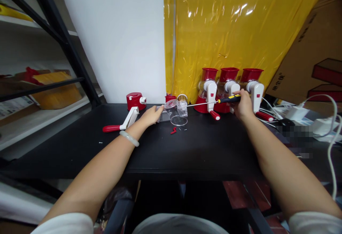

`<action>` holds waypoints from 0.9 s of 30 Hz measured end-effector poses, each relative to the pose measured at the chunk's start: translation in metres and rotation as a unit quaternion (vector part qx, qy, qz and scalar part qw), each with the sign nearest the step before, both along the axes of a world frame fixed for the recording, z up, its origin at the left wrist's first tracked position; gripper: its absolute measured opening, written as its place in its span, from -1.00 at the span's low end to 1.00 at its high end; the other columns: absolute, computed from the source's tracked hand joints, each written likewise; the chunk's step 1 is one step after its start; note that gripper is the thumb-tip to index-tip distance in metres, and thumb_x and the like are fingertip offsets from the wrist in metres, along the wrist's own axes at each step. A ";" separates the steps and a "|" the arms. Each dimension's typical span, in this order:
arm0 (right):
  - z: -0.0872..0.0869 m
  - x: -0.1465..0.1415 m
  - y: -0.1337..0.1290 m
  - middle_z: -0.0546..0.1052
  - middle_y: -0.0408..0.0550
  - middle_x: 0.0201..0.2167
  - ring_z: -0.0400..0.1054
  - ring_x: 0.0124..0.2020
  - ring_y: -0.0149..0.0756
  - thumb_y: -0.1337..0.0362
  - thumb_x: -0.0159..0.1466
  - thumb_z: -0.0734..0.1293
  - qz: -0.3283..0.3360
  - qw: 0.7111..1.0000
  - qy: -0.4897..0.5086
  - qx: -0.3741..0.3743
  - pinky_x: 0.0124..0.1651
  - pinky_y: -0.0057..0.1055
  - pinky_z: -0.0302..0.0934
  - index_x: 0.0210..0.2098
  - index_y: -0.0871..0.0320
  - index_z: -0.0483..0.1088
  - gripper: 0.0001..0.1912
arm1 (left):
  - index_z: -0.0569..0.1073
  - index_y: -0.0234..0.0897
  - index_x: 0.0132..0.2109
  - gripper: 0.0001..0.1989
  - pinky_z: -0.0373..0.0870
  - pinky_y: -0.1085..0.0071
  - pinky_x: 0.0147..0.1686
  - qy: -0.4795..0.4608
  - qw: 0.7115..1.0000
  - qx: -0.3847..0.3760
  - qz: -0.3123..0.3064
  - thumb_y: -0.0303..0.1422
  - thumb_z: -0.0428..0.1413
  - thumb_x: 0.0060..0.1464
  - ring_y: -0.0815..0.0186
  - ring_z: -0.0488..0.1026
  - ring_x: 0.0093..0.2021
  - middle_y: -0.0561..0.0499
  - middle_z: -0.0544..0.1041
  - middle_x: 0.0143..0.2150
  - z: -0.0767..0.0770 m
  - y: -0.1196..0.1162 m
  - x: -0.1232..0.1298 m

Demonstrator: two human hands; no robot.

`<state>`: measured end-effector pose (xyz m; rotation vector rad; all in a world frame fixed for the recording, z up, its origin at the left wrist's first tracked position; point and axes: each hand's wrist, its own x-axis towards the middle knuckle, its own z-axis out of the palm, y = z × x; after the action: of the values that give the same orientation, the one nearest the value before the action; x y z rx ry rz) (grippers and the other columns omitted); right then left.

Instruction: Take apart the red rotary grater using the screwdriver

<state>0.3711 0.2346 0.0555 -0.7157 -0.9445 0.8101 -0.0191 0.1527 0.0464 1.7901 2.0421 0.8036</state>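
My left hand (151,115) grips a clear plastic grater housing (175,111) by its left side, above the black table. In my right hand (243,106) is a long screwdriver (229,99) with a black and yellow handle. Its shaft points left, and the tip reaches the right side of the housing; whether it touches a screw is too small to tell. Just in front of the housing lie a small red part (173,130) and a few tiny screws (183,130). Left of my left hand are a red base (134,101) and a white crank with a red handle (112,128).
Three red-and-white rotary graters (209,91) stand along the back right. A metal grater drum (182,97) and a red part sit behind the housing. White cables and plugs (296,112) clutter the right. A shelf rack (66,48) is at left, a cardboard box (301,55) at right.
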 end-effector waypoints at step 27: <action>0.005 -0.004 -0.015 0.54 -0.17 -0.42 0.44 -0.33 -0.31 0.36 -0.08 0.33 0.119 0.992 0.025 -0.035 -0.43 -0.43 0.34 -0.37 0.05 0.31 -0.76 | 0.42 -0.29 -0.13 -0.36 0.37 0.31 -0.35 0.010 1.000 0.003 -0.001 0.18 -0.22 0.17 0.13 0.55 -0.27 -0.23 0.59 -0.15 0.002 -0.002 0.001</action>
<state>0.3671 0.2200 0.0609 -0.6474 -0.9721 1.0708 -0.0178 0.1511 0.0480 1.8098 2.0521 0.7958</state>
